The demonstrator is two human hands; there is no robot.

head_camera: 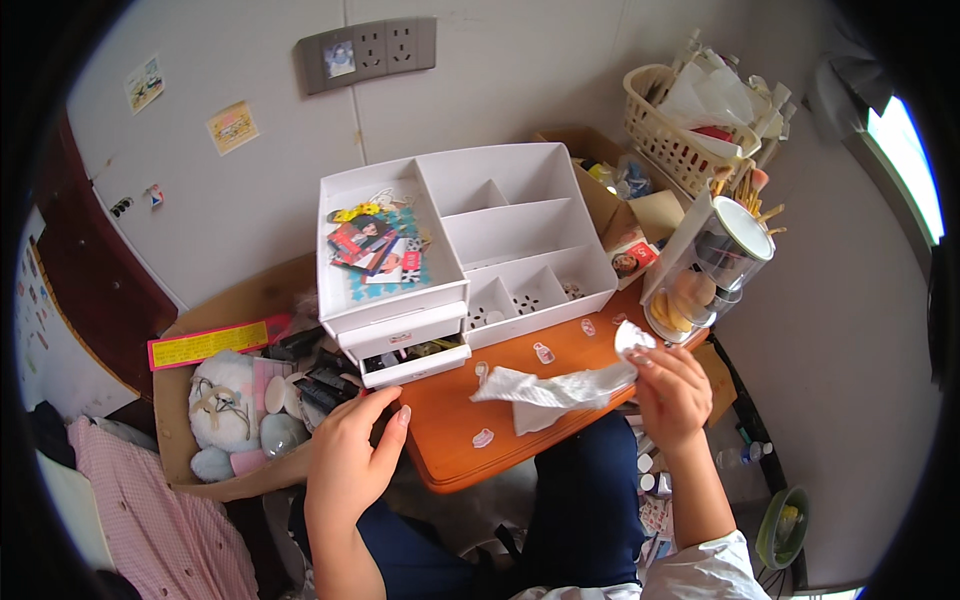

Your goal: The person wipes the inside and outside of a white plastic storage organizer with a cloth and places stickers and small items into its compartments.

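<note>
My right hand (675, 386) pinches a crumpled white tissue or wipe (555, 390) above the front of an orange-brown wooden desk (450, 450). One bunched end pokes up past my fingertips; the rest trails leftward. My left hand (352, 450) is empty, thumb and index finger apart, near the desk's left corner. Just beyond it, the lowest drawer (416, 367) of a white plastic desktop organizer (525, 225) is pulled out, with small items inside. Whether my index fingertip touches the drawer or the desk, I cannot tell. Cards and blue cut-outs (375, 247) lie in the organizer's top tray.
Left of the desk, a cardboard box (202, 487) holds a fluffy white item and cosmetics. A clear brush holder (724, 262) stands at the desk's right end, with a cream plastic basket (652, 90) behind. Flat stickers (543, 353) dot the desktop. A green bin (784, 525) sits lower right.
</note>
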